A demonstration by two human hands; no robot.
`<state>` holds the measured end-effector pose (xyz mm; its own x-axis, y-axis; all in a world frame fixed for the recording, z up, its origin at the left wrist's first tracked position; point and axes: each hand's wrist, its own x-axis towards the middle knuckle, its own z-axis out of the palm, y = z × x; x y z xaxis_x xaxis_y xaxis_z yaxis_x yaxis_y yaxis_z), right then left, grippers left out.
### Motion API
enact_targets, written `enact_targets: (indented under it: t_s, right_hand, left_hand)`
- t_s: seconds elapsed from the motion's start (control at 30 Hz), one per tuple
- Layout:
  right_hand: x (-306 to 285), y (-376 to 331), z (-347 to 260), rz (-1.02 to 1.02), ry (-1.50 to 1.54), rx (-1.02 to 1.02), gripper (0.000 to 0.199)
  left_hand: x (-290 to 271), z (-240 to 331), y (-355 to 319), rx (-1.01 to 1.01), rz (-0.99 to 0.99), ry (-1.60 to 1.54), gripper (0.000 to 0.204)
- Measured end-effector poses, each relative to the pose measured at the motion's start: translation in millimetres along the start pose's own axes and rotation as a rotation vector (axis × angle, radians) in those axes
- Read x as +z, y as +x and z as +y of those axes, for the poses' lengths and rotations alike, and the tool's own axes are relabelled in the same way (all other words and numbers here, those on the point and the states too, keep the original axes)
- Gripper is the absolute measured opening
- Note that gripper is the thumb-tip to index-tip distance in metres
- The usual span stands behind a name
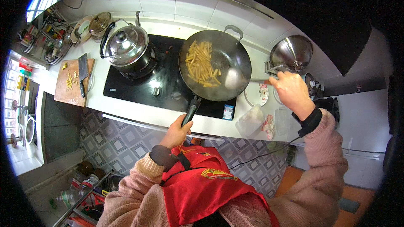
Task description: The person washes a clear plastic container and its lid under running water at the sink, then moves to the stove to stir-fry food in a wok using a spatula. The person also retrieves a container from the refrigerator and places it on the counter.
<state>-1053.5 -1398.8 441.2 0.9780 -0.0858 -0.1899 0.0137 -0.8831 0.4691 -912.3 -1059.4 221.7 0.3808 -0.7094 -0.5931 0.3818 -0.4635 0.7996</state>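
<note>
The wok [219, 61] sits on the black hob [164, 82], pale yellow strips [202, 63] heaped at its left side. The left hand [176, 133] grips the wok's black handle [190, 113]; the right hand [291, 90] is closed around a ladle [234, 79] dipped into the wok. A small blue-and-white label [228, 112] marks the hob's front corner. Clear plastic tubs [252, 120] stand on the bench [139, 111] just right; a steel kettle [126, 46] and a cutting board [71, 84] with a cleaver [83, 72] lie left.

blocked left: kettle [126, 46] | blocked right: steel bowl [291, 52] | free: counter front edge [139, 111]
</note>
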Motion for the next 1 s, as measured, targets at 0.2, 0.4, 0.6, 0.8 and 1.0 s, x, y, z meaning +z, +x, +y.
enact_targets:
  t_s: [0.2,0.4,0.6,0.8,1.0]
  right_hand:
    - [34,16,-78,0.006,0.366,0.145,0.022]
    - [81,9,-89,0.039,0.989,0.494,0.025]
    - [96,34,-95,-0.179,2.264,0.730,0.038]
    - [127,26,-132,-0.241,2.236,0.886,0.041]
    - [130,1,-139,-0.068,2.455,0.958,0.041]
  left_hand:
    - [2,2,-2,-0.005,0.025,0.006,0.042]
    - [2,0,-2,0.007,0.042,0.031,0.042]
    - [4,2,-2,0.006,0.050,0.009,0.042]
    - [4,3,-2,0.022,0.045,0.011,0.042]
    - [4,1,-2,0.028,0.008,0.022,0.038]
